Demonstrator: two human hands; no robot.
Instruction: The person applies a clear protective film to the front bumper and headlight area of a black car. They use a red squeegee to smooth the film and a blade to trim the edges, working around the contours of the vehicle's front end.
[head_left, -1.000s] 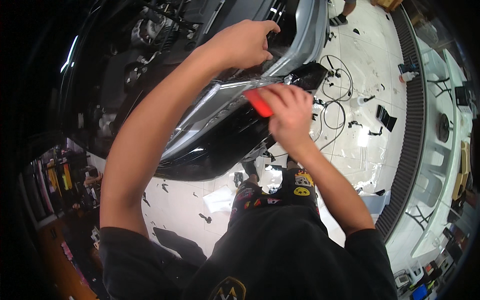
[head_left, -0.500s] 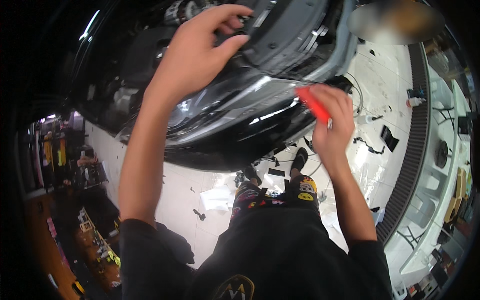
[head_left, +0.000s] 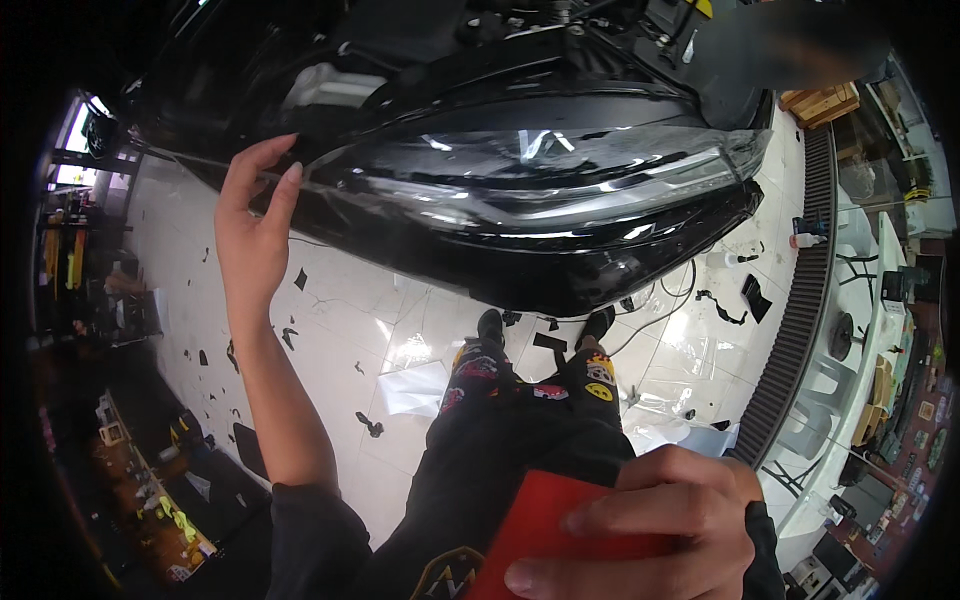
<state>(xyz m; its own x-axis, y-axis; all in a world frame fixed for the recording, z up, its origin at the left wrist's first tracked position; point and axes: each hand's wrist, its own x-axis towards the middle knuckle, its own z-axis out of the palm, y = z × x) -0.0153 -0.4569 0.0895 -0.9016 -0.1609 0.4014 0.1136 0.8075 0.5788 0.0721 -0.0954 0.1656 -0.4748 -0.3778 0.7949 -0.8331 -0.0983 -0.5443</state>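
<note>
In front of me is the front corner of a black car, with its long headlight [head_left: 560, 190] facing me. What looks like a sheet of clear film [head_left: 745, 150] wrinkles at the headlight's right end. My left hand [head_left: 252, 215] is by the left end of the headlight, thumb and index finger curved with a gap between them; whether the fingertips touch the bodywork I cannot tell. Close to my body, low in the view, my right hand [head_left: 680, 530] grips a flat red squeegee [head_left: 535, 520], its fingers laid over the face.
Dark scraps [head_left: 757, 298] and a white sheet [head_left: 413, 388] litter the pale tiled floor. A cable [head_left: 665, 315] curves beneath the bumper. To the right runs a dark floor grate [head_left: 800, 330], with a long white table [head_left: 872, 350] beyond. A cluttered bench [head_left: 150, 470] stands at left.
My right hand has drawn the red squeegee back from the headlight towards my body. My left hand has moved left and down, from over the engine bay to the headlight's left end.
</note>
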